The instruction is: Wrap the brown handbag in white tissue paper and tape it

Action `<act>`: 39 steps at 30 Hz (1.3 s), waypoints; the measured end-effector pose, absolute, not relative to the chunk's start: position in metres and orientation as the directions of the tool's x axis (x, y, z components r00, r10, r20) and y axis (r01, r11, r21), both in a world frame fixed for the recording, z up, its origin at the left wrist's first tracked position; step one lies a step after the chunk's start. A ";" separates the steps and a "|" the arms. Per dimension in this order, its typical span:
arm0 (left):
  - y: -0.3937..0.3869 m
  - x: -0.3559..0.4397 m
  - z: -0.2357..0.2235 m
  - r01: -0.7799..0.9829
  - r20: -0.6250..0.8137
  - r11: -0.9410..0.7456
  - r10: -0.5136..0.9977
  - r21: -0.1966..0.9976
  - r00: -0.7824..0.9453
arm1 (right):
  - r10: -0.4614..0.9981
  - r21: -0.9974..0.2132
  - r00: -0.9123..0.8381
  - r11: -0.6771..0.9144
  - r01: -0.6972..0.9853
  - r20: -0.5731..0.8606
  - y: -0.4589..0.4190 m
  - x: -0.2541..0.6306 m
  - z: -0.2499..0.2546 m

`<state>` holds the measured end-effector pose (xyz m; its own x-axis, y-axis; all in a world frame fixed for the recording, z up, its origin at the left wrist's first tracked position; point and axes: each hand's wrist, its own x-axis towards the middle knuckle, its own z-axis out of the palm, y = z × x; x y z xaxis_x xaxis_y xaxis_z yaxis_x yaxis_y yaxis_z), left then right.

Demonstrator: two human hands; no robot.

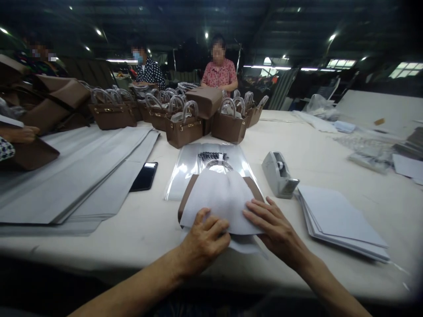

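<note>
A brown handbag (188, 197) lies flat on the table in front of me, its handle toward the far side. White paper (220, 193) covers most of its upper face, and a further sheet sticks out below the near edge. My left hand (206, 237) has its fingers curled on the paper's near edge, pinching it. With fingers stretched out, my right hand (272, 226) rests flat on the paper's right side. Beneath the bag's far end is a clear plastic bag (211, 154) with dark printing.
A tape dispenser (280, 175) and a stack of white paper (340, 218) lie to the right. On the left are large grey sheets (82, 171) and a phone (144, 177). Several brown handbags (185, 131) stand farther back. Co-workers (220, 70) are across the table; another person's hand (20, 134) is at far left.
</note>
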<state>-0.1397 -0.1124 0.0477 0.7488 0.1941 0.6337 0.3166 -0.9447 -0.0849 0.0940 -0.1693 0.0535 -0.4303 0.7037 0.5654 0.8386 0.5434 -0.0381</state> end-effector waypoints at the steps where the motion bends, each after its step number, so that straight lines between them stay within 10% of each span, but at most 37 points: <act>1: -0.116 -0.141 0.046 0.321 0.674 -0.937 0.149 -0.137 0.724 | 0.677 -0.041 -0.428 0.560 0.827 0.599 -0.168 0.092 0.054; 6: -0.131 -0.147 0.041 0.265 0.689 -0.928 0.012 -0.263 0.725 | 0.664 -0.183 -0.369 0.609 0.772 0.651 -0.158 0.082 0.058; 13: -0.113 -0.138 0.052 0.360 0.594 -0.929 0.246 -0.080 0.766 | 0.717 -0.457 -0.143 0.571 0.682 0.682 -0.182 0.097 0.053; 20: -0.094 -0.130 0.062 0.297 0.534 -0.939 0.164 -0.172 0.829 | 0.654 -0.137 -0.348 0.571 0.810 0.671 -0.196 0.102 0.032; 39: -0.081 -0.099 0.071 0.491 0.502 -0.860 0.368 -0.135 0.783 | 0.788 -0.355 -0.079 0.362 0.862 0.610 -0.151 0.079 0.052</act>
<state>-0.0990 -0.0814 0.0715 0.7826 0.3677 0.5023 0.4912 -0.8604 -0.1354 0.0789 -0.1515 0.0522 -0.0794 0.7883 0.6102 0.8620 0.3618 -0.3551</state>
